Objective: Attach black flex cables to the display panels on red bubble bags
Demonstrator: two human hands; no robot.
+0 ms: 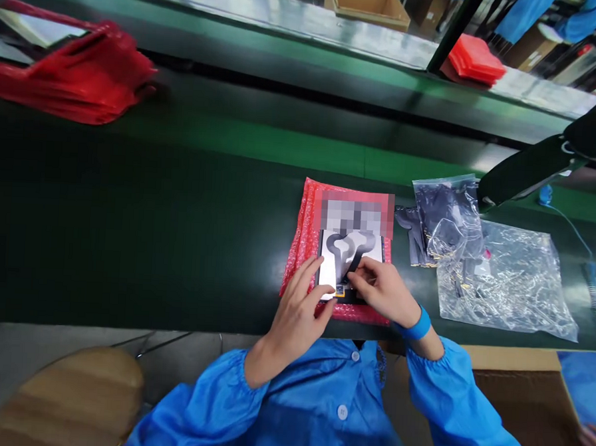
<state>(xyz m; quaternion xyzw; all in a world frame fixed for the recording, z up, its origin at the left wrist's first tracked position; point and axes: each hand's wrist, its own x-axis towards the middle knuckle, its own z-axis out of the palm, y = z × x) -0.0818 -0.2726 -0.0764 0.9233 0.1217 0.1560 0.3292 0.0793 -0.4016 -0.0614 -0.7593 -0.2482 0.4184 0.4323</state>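
A flat panel with a silver back and a black ribbon cable (351, 256) lies on a red bubble-wrap bag (305, 233) on the dark green belt. My left hand (298, 309) rests on the panel's lower left corner, fingers stretched and pressing it down. My right hand (382, 290) is pinched at the lower end of the black cable, near a small connector at the panel's bottom edge. A blue wrist strap circles my right wrist.
Clear plastic bags (505, 280) with small dark parts (445, 217) lie right of the panel. A black lamp arm (530, 168) hangs over them. Another red bag with a panel (76, 71) sits far left on the belt. Red pouches (476, 59) and cardboard boxes (369, 4) lie beyond.
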